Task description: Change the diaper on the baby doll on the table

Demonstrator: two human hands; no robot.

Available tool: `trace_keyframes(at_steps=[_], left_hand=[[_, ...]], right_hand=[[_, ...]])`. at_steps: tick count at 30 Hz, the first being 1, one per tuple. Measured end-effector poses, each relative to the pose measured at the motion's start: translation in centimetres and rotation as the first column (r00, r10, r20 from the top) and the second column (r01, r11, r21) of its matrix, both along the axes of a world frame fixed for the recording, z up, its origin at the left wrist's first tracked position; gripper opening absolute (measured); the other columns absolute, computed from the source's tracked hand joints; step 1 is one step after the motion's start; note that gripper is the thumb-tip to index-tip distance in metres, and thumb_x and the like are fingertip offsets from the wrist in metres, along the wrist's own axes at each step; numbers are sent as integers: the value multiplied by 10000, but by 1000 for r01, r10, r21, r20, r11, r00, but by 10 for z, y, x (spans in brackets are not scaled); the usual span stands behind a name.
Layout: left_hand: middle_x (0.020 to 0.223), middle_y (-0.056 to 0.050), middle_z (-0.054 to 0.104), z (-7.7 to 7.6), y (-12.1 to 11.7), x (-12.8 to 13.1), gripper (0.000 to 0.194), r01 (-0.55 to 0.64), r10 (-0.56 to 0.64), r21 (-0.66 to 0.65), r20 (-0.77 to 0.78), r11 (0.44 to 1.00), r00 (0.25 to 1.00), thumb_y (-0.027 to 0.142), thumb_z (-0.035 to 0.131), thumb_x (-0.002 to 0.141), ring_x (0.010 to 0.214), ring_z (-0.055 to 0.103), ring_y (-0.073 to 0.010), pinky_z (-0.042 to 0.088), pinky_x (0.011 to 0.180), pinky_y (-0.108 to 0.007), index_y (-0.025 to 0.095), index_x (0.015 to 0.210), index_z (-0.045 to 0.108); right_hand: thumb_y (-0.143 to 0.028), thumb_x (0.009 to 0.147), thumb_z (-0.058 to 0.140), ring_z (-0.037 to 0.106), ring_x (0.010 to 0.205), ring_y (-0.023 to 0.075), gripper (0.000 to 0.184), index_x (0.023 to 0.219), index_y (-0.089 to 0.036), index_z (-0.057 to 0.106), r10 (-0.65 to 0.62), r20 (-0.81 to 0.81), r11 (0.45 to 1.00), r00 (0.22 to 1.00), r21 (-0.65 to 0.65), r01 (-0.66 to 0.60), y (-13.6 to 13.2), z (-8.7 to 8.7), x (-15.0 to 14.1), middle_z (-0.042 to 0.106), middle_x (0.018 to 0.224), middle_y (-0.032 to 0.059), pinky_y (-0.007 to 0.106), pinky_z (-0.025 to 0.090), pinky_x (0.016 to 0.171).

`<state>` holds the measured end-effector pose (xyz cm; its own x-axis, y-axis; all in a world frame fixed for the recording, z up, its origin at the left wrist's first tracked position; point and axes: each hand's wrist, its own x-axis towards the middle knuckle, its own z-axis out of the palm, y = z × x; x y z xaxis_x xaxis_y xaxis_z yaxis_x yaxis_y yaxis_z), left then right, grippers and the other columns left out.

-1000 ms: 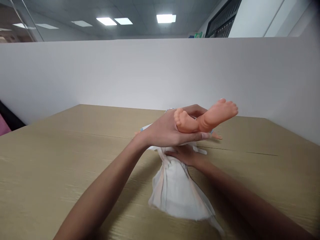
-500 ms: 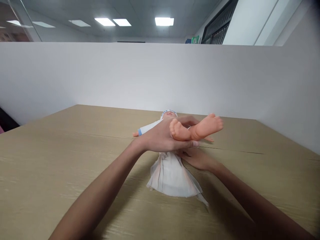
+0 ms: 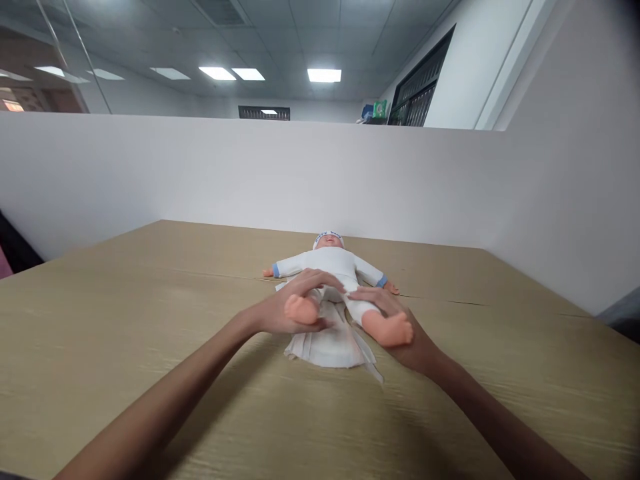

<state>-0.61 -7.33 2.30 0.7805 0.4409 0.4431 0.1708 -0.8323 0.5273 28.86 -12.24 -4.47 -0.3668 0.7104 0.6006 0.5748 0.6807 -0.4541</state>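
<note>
A baby doll (image 3: pixel 333 261) in a white suit with blue cuffs and a printed white cap lies on its back, arms spread, head toward the far wall. Its bare feet point at me. My left hand (image 3: pixel 274 311) is closed around the doll's leg on the left, fingers over the top and thumb below, beside the foot (image 3: pixel 301 309). The other leg, bent outward, is in the curled fingers of my right hand (image 3: pixel 399 307), with its foot (image 3: pixel 393 329) against the palm side. Beneath the hips a white diaper (image 3: pixel 327 351) lies spread open toward me, partly hidden by the legs and hands.
The wood-coloured tabletop (image 3: pixel 150 347) has a thin seam running across it. A white partition (image 3: pixel 240 177) closes off the far side, and a white wall (image 3: pixel 555 193) stands on the right. Dark and pink items (image 3: pixel 17 247) show at the left edge.
The doll's legs, held together and raised in my left hand, are now lowered and parted. My right hand has come from under the hips to the right leg. The view has tilted up.
</note>
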Motion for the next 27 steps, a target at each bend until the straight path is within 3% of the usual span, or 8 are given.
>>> trace_keyframes(at_steps=[4, 8, 12, 15, 21, 27], left_hand=[[1378, -124, 709, -47, 6, -48, 392, -13, 13, 125, 4, 992, 1000, 305, 754, 968, 1369, 639, -299, 517, 1198, -490, 238, 1340, 652], [1564, -165, 615, -77, 9, -73, 547, 15, -1, 128, -105, 992, 994, 321, 790, 938, 1541, 511, -358, 505, 1232, -517, 239, 1450, 620], [1634, -150, 568, -79, 11, -76, 680, 77, -46, 136, -218, 988, 975, 256, 789, 895, 1585, 454, -381, 463, 1266, -599, 263, 1536, 566], [1663, -121, 547, -76, 13, -76, 706, 102, -52, 168, -279, 980, 959, 126, 717, 905, 1628, 395, -347, 422, 1305, -603, 277, 1572, 541], [1678, -91, 532, -67, 8, -74, 593, 76, -9, 189, -335, 979, 942, 62, 551, 1035, 1642, 379, -290, 426, 1324, -549, 281, 1586, 539], [1679, -83, 531, -63, 5, -71, 546, 65, -17, 141, -317, 988, 948, 75, 551, 1058, 1631, 401, -285, 460, 1305, -532, 290, 1559, 569]], right_hand=[[-109, 973, 571, 596, 1411, 312, 514, 1402, -355, 710, 48, 168, 991, 985, 112, -68, 3, -39, 23, 642, 1483, 81, 516, 546, 1158], [-120, 1067, 509, 589, 1421, 268, 405, 1334, -324, 735, 30, 358, 961, 933, 248, -126, 13, -65, 31, 644, 1478, 104, 470, 570, 1136], [-152, 1086, 527, 581, 1447, 283, 346, 1316, -297, 740, 13, 417, 962, 909, 244, -125, 15, -65, 35, 637, 1520, 124, 484, 580, 1133], [-136, 1085, 531, 565, 1477, 282, 361, 1320, -312, 741, 14, 436, 974, 900, 196, -110, 10, -62, 38, 612, 1568, 106, 502, 571, 1154], [-138, 1087, 529, 529, 1523, 278, 401, 1374, -338, 725, 39, 439, 991, 898, 98, -91, 5, -59, 41, 577, 1616, 85, 517, 543, 1197], [-176, 1106, 524, 453, 1587, 282, 453, 1425, -436, 714, 107, 414, 994, 904, -45, -97, 6, -57, 53, 528, 1671, 32, 571, 476, 1251]])
